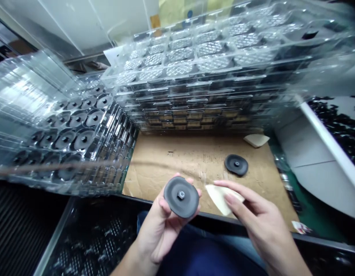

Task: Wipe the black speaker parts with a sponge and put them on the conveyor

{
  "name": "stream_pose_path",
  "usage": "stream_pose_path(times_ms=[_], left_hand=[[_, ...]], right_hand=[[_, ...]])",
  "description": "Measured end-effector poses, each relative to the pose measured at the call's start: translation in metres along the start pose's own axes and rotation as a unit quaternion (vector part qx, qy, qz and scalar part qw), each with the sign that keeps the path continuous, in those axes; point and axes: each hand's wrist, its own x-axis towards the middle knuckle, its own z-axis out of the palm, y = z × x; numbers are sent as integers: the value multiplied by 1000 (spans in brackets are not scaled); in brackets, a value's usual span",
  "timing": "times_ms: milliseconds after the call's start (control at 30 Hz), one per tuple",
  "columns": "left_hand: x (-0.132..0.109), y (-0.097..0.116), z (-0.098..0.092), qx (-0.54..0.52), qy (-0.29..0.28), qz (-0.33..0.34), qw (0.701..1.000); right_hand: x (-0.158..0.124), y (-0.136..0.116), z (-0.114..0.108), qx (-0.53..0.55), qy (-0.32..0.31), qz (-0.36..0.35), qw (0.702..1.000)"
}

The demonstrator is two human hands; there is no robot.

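Note:
My left hand (162, 234) grips a dark grey rounded disc (174, 203) by its rim, with the small raised post at its centre facing up. In my right hand (259, 214), a cream wedge-shaped sponge (222, 197) is pinched between thumb and fingers. The sponge's pointed corner is close to the disc but apart from it. Beyond my right hand, a second dark disc (236, 165) lies on the cardboard sheet (165, 153), post upward. Another cream wedge sponge (256, 140) rests at the sheet's far right.
Stacked clear plastic trays (194, 88) rise behind the cardboard. To the left, more trays (79, 119) hold several dark discs. A white container (315, 153) with small black pieces stands at right. Below left is a bin of dark parts (96, 237).

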Motion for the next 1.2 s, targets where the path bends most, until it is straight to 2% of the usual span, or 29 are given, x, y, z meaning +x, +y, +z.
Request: stream_pose_path(times_ms=[100, 200, 300, 400, 467, 533, 600, 667, 733, 767, 867, 933, 1000, 1067, 1133, 1200], left_hand=[[5, 2, -4, -13, 7, 5, 1000], [9, 4, -4, -9, 5, -1, 1000], [10, 3, -4, -6, 0, -2, 1000], [10, -2, -5, 3, -6, 0, 1000], [9, -8, -5, 15, 2, 9, 1000], [9, -12, -3, 31, 28, 6, 999], [8, -13, -2, 49, 59, -15, 997], [8, -12, -1, 60, 71, -20, 995], [8, -10, -1, 67, 65, 4, 996], [7, -10, -1, 72, 57, 15, 996], [5, -10, -1, 94, 28, 15, 995], [4, -9, -2, 94, 24, 7, 995], [4, -8, -4, 76, 22, 6, 997], [5, -8, -4, 62, 13, 5, 998], [5, -10, -2, 72, -2, -2, 997], [5, -10, 0, 95, -9, -16, 995]], right_hand=[[-11, 22, 11, 40, -19, 107, 993], [-21, 37, 17, 24, -47, 123, 991], [-21, 39, 14, -12, -54, 109, 993], [-13, 22, 6, -38, -26, 55, 997], [-6, 1, 5, -43, -4, -26, 999], [-2, -23, 9, -62, -3, -142, 988], [0, -42, 15, -97, -30, -256, 961], [1, -54, 20, -132, -98, -312, 936], [3, -60, 23, -158, -157, -306, 926], [4, -60, 25, -169, -161, -298, 926], [4, -56, 29, -173, -67, -341, 921], [0, -50, 28, -162, -49, -377, 910], [-5, -47, 25, -153, -105, -366, 912], [-7, -46, 22, -152, -149, -319, 923], [-5, -47, 23, -159, -122, -299, 933], [-4, -48, 27, -158, -70, -326, 929]])
